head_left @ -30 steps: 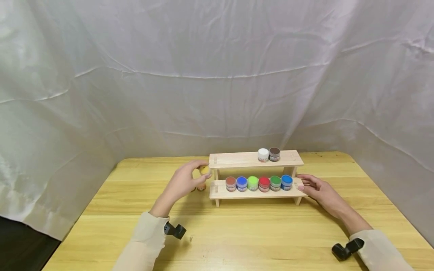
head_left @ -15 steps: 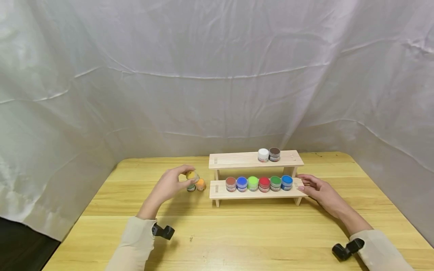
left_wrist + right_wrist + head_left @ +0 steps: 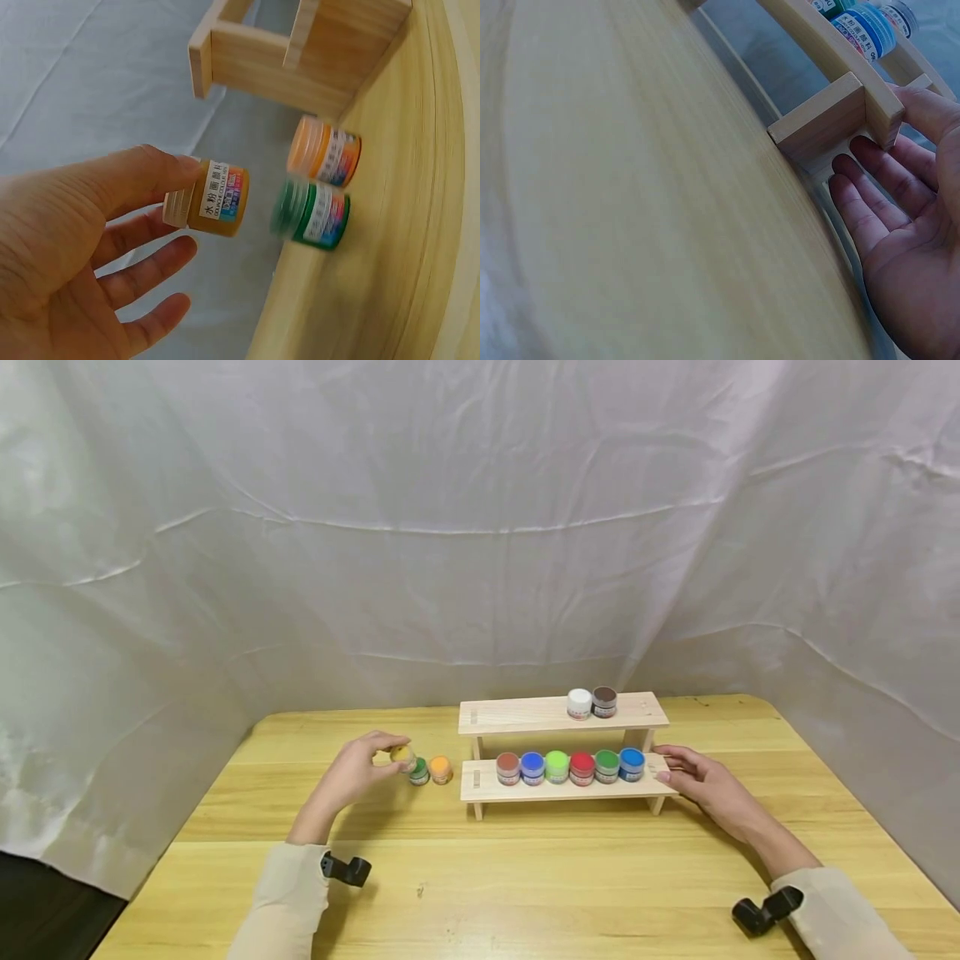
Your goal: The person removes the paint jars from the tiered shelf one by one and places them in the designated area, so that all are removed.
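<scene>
My left hand (image 3: 352, 774) pinches a small ochre-yellow paint jar (image 3: 217, 196) by its clear lid between thumb and fingers; its other fingers are spread loosely. The jar is just left of a green paint jar (image 3: 418, 771) and an orange paint jar (image 3: 441, 769), which stand side by side on the table. My right hand (image 3: 708, 789) grips the right end of the two-tier wooden shelf (image 3: 480, 792), thumb on the lower board and fingers beneath it. On the lower board stands a row of several jars, with a blue paint jar (image 3: 864, 31) at its right end.
The upper board (image 3: 510, 716) carries a white paint jar (image 3: 579, 703) and a dark brown paint jar (image 3: 604, 702) towards its right. A pale cloth (image 3: 450, 585) hangs behind the wooden table (image 3: 480, 893). Black wrist cameras sit on both sleeves.
My left hand has moved left with the ochre jar, from the shelf's left end past the orange and green jars, which now show fully. The right hand stays on the shelf.
</scene>
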Tool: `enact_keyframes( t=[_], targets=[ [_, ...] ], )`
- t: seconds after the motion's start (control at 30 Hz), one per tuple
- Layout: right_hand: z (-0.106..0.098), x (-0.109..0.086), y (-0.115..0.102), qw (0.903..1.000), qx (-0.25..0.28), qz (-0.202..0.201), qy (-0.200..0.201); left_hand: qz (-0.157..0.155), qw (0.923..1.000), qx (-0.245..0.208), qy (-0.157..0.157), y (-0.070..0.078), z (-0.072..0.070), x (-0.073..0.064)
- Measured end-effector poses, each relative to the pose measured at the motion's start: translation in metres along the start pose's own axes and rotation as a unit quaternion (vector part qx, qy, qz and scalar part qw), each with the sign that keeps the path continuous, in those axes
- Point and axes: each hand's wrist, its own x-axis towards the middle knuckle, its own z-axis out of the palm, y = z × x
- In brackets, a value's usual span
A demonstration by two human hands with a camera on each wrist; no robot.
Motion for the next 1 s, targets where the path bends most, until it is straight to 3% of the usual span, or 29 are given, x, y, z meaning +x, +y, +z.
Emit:
enact_keyframes(
  t=[0.27, 0.47, 1.0],
  targets=[
    [0.001, 0.0, 0.001, 1.0, 0.005, -0.005, 0.0, -0.036, 0.9987, -0.036, -0.006, -0.017, -0.002, -0.004],
    [0.0, 0.001, 0.002, 1.0, 0.003, -0.003, 0.001, -0.042, 0.9987, -0.024, -0.018, -0.026, 0.001, -0.006],
    [0.0, 0.0, -0.003, 1.0, 0.008, -0.004, -0.003, -0.062, 0.9958, -0.048, -0.048, -0.042, 0.012, -0.007]
  ],
)
